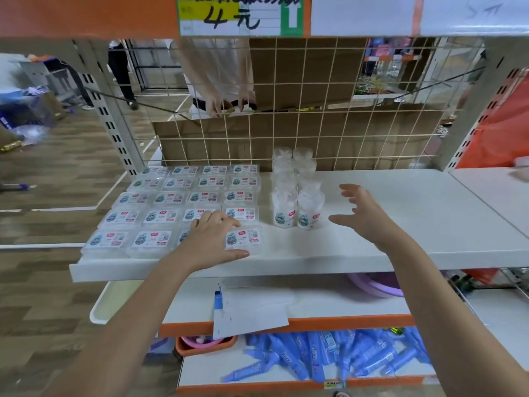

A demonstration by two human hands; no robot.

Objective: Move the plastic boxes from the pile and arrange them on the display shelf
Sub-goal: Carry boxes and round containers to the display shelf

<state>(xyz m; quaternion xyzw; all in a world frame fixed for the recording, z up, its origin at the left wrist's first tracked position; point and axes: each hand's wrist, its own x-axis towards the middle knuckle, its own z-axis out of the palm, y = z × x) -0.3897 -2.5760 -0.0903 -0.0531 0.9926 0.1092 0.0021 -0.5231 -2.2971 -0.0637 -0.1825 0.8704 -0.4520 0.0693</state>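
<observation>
While left rests, hands [217, 239] spread.

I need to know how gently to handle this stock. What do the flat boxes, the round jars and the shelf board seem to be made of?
Flat boxes: seemingly thin clear plastic, glossy, the contents showing under a paper label. Round jars: also clear plastic by the look, white contents visible through the walls. Shelf board: smooth white, matt, probably painted metal or laminate; the pictures leave it open.

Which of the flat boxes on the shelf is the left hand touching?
The front-row box at the right end of the grid; the left hand rests on its left edge. The other boxes lie farther left or behind.
</observation>
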